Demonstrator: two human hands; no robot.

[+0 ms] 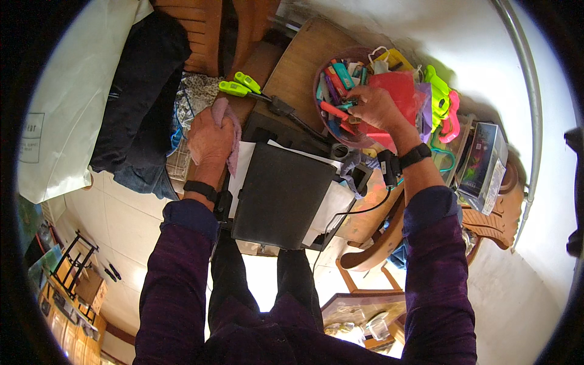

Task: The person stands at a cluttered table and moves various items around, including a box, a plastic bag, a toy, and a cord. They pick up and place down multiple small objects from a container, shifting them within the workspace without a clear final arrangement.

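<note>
Bunched in my left hand [211,139] is a pink cloth [233,137], above the left edge of the wooden table. My right hand [376,107] reaches over a round basket [318,98] crowded with pens, markers and other small items. Its fingers pinch a small teal and dark item [347,104], partly hidden by the fingertips. A red plastic packet [390,84] lies in the basket beside that hand. Between my forearms, a black folder-like case [283,196] rests on white papers [326,212].
Bright green-handled tools [239,85] lie at the table's far left. A neon green toy-like item [435,96] and a boxed item [481,159] stand right of the basket. A black cable [356,212] hangs near my right wrist. Dark clothing [141,91] drapes at left.
</note>
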